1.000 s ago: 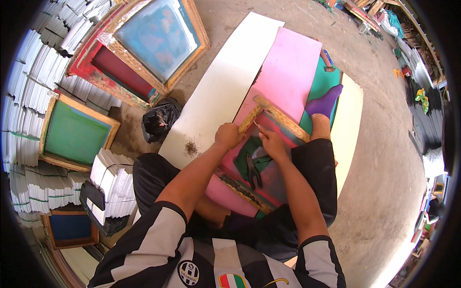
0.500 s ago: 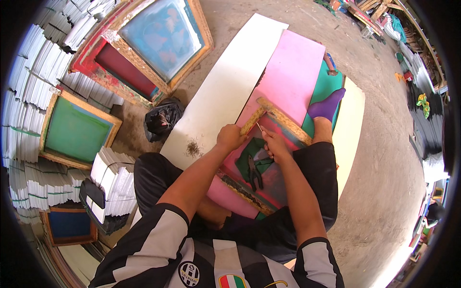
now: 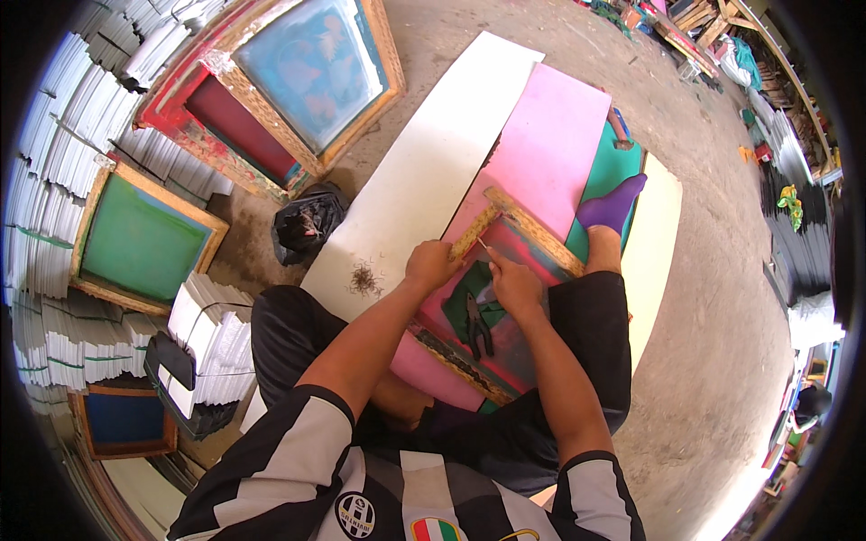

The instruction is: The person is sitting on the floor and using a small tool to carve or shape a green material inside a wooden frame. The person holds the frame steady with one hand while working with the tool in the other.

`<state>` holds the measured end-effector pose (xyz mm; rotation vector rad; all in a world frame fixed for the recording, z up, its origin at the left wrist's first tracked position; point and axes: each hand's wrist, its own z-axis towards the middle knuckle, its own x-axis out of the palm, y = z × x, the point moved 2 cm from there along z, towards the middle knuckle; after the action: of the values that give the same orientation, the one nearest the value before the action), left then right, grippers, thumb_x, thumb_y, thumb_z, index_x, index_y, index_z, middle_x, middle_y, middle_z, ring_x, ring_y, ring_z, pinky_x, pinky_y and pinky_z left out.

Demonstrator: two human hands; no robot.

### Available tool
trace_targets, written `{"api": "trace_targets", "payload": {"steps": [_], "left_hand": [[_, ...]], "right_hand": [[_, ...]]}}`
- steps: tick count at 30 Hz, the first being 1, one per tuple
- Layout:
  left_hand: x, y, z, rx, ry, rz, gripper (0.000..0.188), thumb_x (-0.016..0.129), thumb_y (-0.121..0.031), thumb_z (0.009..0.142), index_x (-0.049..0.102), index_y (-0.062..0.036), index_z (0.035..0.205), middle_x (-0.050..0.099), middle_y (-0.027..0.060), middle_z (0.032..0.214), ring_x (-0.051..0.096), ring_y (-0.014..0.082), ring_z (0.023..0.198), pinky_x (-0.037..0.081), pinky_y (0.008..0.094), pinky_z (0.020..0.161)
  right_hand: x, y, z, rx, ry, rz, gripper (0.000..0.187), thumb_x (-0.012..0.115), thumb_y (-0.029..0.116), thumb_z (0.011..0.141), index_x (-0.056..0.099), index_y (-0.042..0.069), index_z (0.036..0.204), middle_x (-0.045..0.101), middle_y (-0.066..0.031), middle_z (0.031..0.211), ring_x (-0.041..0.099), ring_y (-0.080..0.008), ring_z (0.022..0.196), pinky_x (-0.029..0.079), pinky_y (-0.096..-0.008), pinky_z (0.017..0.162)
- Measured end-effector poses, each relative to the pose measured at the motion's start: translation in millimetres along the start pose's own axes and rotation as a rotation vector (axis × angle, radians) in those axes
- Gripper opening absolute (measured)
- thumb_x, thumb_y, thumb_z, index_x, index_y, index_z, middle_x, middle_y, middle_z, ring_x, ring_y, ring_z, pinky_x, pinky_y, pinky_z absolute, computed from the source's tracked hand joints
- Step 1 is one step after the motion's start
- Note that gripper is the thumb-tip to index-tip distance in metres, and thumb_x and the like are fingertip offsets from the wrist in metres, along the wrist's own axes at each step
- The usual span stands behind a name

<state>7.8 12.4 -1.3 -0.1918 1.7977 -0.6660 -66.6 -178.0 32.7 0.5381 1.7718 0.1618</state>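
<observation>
Wooden frame (image 3: pixel 543 240), under both hands (image 3: pixel 433 264), pliers (image 3: pixel 476 326) nearby

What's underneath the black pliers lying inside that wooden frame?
Under the pliers is some dark green material, lying within the wooden frame on a reddish surface. Whatever the green material covers there can't be seen.

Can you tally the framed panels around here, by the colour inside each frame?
Light blue panel: 1
Dark red panel: 1
Green panel: 1
Dark blue panel: 1
Red-and-grey panel, the one being worked on: 1
Total: 5 framed panels in clear view
</observation>
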Motion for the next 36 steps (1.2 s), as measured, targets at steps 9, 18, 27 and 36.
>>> {"api": "trace_targets", "payload": {"steps": [9, 18, 27, 36], "left_hand": [[13, 9, 6, 0.031, -0.01, 0.016, 0.036, 0.079, -0.041, 0.085, 0.078, -0.0067, 0.093, 0.073, 0.0212, 0.083, 0.072, 0.0428, 0.082, 0.056, 0.0534, 0.077], [21, 12, 12, 0.061, -0.042, 0.117, 0.033, 0.08, -0.038, 0.084, 0.078, -0.0057, 0.089, 0.073, 0.0204, 0.081, 0.072, 0.042, 0.079, 0.057, 0.0532, 0.075], [7, 6, 9, 0.055, 0.011, 0.065, 0.038, 0.082, -0.041, 0.083, 0.079, -0.005, 0.094, 0.073, 0.0217, 0.08, 0.072, 0.0428, 0.079, 0.058, 0.0521, 0.076], [-5, 3, 2, 0.0, 0.053, 0.044, 0.038, 0.081, -0.041, 0.085, 0.077, -0.0041, 0.093, 0.075, 0.0197, 0.09, 0.074, 0.0387, 0.088, 0.059, 0.0499, 0.082]], "right_hand": [[-5, 18, 8, -0.041, 0.107, -0.234, 0.042, 0.054, 0.03, 0.105, 0.06, 0.026, 0.146, 0.076, -0.0185, 0.102, 0.074, -0.0415, 0.093, 0.057, -0.056, 0.082], [35, -21, 19, -0.164, 0.001, 0.155, 0.043, 0.055, 0.029, 0.105, 0.059, 0.026, 0.148, 0.075, -0.023, 0.107, 0.072, -0.0454, 0.099, 0.057, -0.0546, 0.085], [59, -39, 35, -0.171, -0.064, 0.651, 0.039, 0.062, 0.028, 0.105, 0.067, 0.022, 0.143, 0.071, -0.0135, 0.082, 0.067, -0.0248, 0.066, 0.052, -0.0426, 0.06], [18, -4, 9, 0.428, 0.377, 1.044, 0.045, 0.06, 0.029, 0.106, 0.06, 0.018, 0.15, 0.065, -0.0063, 0.079, 0.062, -0.0167, 0.065, 0.053, -0.0353, 0.066]]}}
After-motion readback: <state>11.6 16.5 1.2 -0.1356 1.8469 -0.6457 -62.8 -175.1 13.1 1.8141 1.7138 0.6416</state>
